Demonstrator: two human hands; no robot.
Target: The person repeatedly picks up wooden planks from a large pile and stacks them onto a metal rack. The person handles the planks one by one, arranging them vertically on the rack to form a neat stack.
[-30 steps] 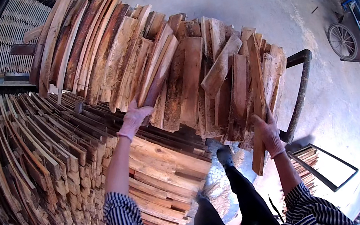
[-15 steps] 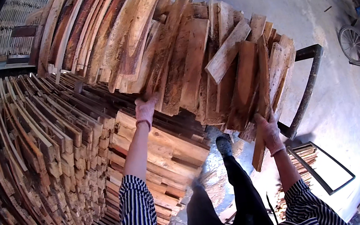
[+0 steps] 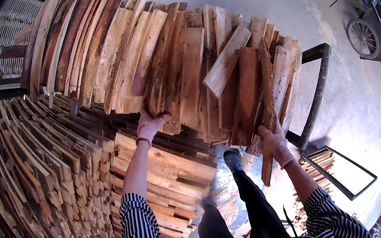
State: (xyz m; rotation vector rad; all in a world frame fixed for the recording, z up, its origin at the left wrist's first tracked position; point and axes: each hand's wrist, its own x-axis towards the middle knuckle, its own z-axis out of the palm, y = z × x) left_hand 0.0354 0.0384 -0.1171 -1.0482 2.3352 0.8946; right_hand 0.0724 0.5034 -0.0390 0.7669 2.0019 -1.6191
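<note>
Filling the left side, a dense stack of narrow boards (image 3: pixel 33 164) turns its ragged ends inward, with pale slats (image 3: pixel 8 35) beyond it at the upper left. From there a long row of rough boards (image 3: pixel 187 69), some edged with bark, slants down toward the right, packed side by side. Below the row's middle, the left hand (image 3: pixel 151 126), in a knit glove, is at the boards' near ends; its thumb points right, but the other fingers are hidden, so whether they grip cannot be told. Beneath that hand lies a lower stack of pale planks (image 3: pixel 165 165). Farther right, one narrow board (image 3: pixel 267 107) stands steeply near the row's right end, its foot sticking out below the others. The right hand (image 3: pixel 274 143), also gloved, grasps it near the foot, thumb across its face. Just past the row is a dark bent bar (image 3: pixel 318 93), then a rectangular frame (image 3: pixel 342 172) and, farthest right, a spoked wheel (image 3: pixel 363 38).
</note>
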